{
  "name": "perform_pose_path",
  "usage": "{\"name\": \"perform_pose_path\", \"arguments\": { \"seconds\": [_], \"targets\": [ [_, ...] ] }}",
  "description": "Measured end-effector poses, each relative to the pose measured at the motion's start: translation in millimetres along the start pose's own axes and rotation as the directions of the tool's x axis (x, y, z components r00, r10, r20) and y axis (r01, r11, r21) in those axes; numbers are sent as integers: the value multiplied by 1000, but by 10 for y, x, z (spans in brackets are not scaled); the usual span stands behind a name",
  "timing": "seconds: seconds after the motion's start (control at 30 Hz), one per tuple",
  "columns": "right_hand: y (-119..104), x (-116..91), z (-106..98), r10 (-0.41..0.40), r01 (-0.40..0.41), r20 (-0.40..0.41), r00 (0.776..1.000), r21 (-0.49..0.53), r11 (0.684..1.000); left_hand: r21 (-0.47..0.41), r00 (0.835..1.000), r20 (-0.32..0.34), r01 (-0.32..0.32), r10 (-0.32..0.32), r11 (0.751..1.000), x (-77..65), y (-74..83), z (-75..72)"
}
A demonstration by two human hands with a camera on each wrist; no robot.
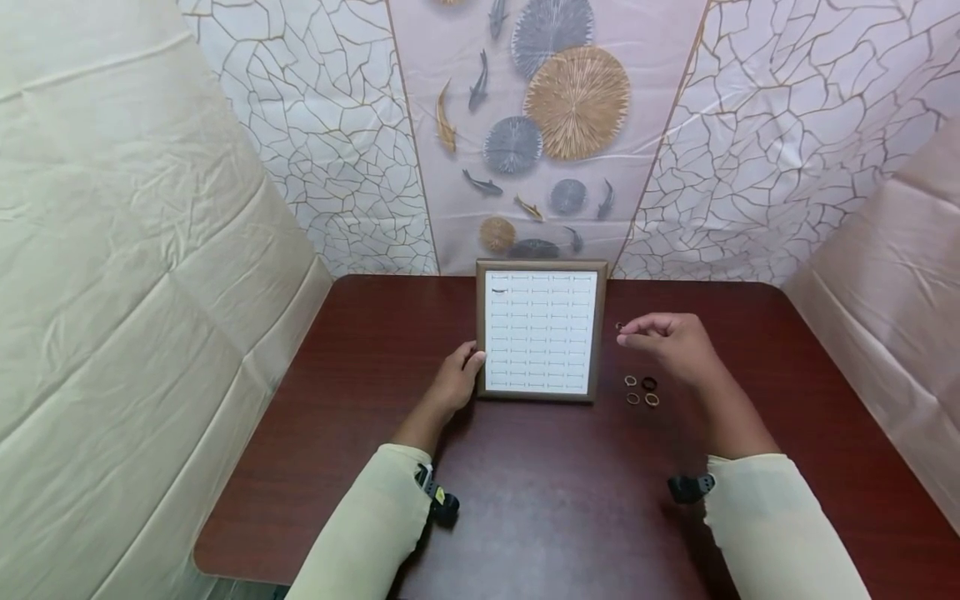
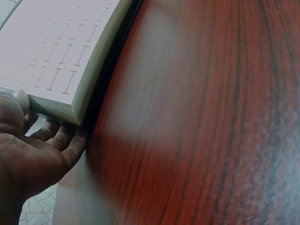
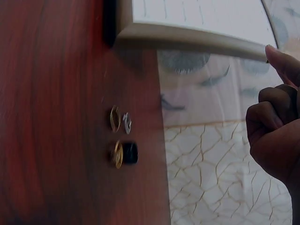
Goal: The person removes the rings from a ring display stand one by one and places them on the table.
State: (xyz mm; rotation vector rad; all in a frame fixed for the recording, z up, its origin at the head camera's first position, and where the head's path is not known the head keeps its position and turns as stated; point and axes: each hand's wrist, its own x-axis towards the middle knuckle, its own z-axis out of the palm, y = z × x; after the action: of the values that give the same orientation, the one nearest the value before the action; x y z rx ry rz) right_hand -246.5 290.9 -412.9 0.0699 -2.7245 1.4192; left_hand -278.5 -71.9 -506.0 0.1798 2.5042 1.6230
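Note:
A framed white display board (image 1: pixel 540 333) with rows of short slits stands tilted up on the table. One dark, thin ring or band (image 1: pixel 499 291) sits in a slit near its upper left corner. My left hand (image 1: pixel 453 382) grips the board's left edge, thumb in front and fingers behind, which the left wrist view also shows. Off the board's right side, my right hand (image 1: pixel 678 346) pinches a small ring (image 1: pixel 619 326) between thumb and fingertips. Below that hand lie several rings, among them a silver one (image 1: pixel 630 381), a black one (image 1: pixel 649 383) and a gold one (image 1: pixel 652 400).
The dark red wooden table (image 1: pixel 525 500) runs back to a patterned curtain (image 1: pixel 360 133). Pale cloth hangs (image 1: pixel 135 292) on the left and on the right. A black wrist camera (image 1: pixel 446 508) is worn at the left cuff, another (image 1: pixel 684 489) at the right.

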Motion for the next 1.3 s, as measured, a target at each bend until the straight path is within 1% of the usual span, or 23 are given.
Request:
{"name": "perform_pose_path", "arguments": {
  "seconds": [0.13, 0.2, 0.3, 0.5, 0.63, 0.83, 0.9, 0.97, 1.07, 1.3],
  "targets": [
    [155, -52, -79, 41, -38, 57, 998, -50, 998, -2, 1000, 8, 13, -13, 1000, -2, -1, 3],
    [226, -77, -110, 67, -63, 89, 994, -45, 997, -6, 1000, 8, 21, -21, 1000, -9, 6, 1],
    [319, -115, -149, 98, -90, 134, 986, -67, 994, -18, 1000, 8, 28, -28, 999, -21, 18, -3],
    [447, -154, -176, 128, -104, 203, 971, -125, 987, -21, 999, 14, 33, -33, 999, -28, 8, -15],
    [511, -185, -193, 152, -116, 263, 953, -146, 982, -16, 999, 20, 37, -37, 999, -24, -4, -15],
    [590, -229, -197, 198, -133, 354, 914, -200, 971, -27, 999, 22, 33, -32, 999, -26, 6, -14],
    [614, -243, -187, 203, -133, 372, 906, -205, 970, -29, 999, 21, 32, -31, 999, -26, 8, -14],
    [642, -258, -169, 200, -134, 380, 903, -194, 972, -30, 999, 19, 30, -30, 999, -21, 5, -14],
    [674, -281, -142, 188, -119, 377, 907, -200, 973, -32, 999, 17, 32, -31, 999, -19, 8, -12],
    [701, -314, -88, 199, -110, 374, 906, -248, 963, -24, 999, 19, 29, -28, 999, -21, -4, -13]
  ]
}}
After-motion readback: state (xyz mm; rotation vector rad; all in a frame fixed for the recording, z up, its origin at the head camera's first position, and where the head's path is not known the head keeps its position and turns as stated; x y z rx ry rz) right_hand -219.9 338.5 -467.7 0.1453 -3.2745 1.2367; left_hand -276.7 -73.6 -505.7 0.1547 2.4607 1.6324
